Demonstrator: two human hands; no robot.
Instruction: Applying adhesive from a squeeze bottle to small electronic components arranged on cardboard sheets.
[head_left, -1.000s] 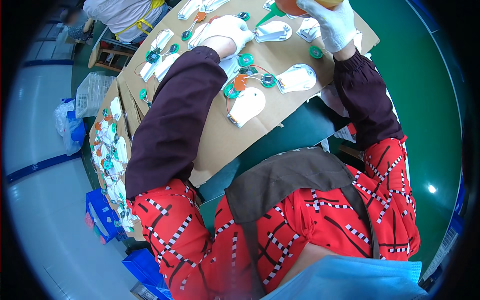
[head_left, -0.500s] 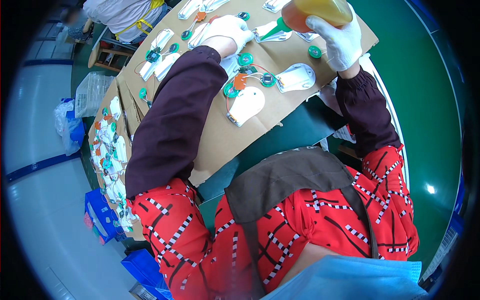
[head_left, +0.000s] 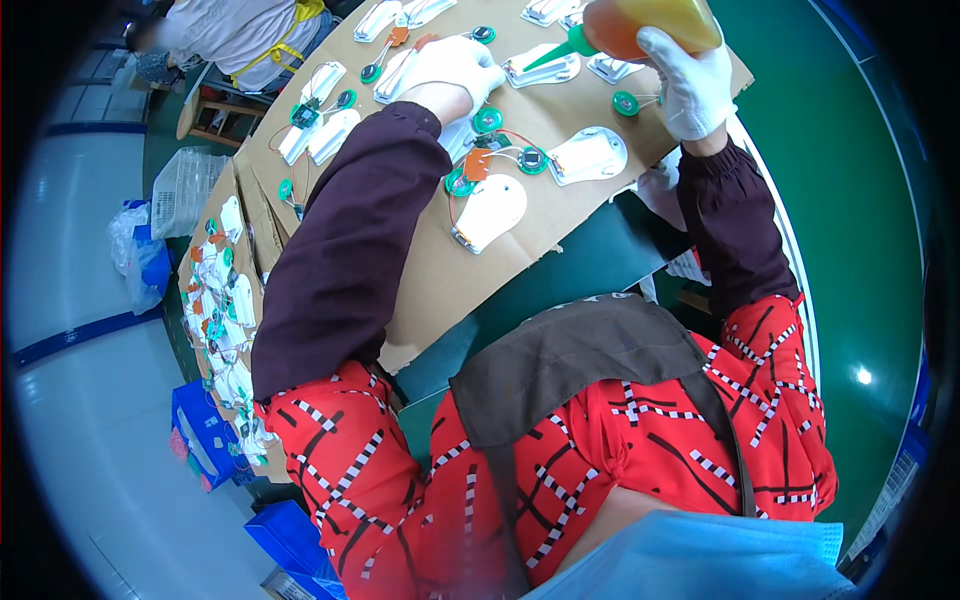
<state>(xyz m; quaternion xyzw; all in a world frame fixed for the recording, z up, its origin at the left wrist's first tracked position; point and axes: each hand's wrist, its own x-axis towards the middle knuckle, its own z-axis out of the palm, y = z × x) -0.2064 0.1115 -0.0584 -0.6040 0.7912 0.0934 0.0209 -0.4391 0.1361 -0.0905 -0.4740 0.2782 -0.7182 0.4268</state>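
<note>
Evidently the right grip [head_left: 695, 95], white-gloved, is wrapped firmly round a squeeze bottle [head_left: 655, 24] of amber liquid, thumb across its near side. Bottle tilted above the far right part of the desk; its green nozzle [head_left: 560, 52] slants down leftward to a white casing [head_left: 545, 73]. Contact between tip and casing: cannot tell. Left grip [head_left: 455, 72], also gloved, palm down, fingers bent, sits toward the far edge among other casings; whether it pinches anything is hidden behind the glove.

Desk [head_left: 435, 300] topped with brown cardboard. Toward its near edge, a rounded casing [head_left: 490, 213], with an orange-brown tab [head_left: 477, 165] and a green disc [head_left: 533, 160] just beyond, wires between. Second disc [head_left: 625, 104] near the right corner. Wired pieces [head_left: 330, 137] toward the left edge.

Room: a dense cluster of casings [head_left: 232, 320] beyond the left edge. Farther left, a clear plastic crate [head_left: 185, 190] and a blue bin [head_left: 200, 430]. Green floor [head_left: 860, 290] on the right. Another person [head_left: 240, 40], yellow straps, beside a wooden stool [head_left: 215, 120].
</note>
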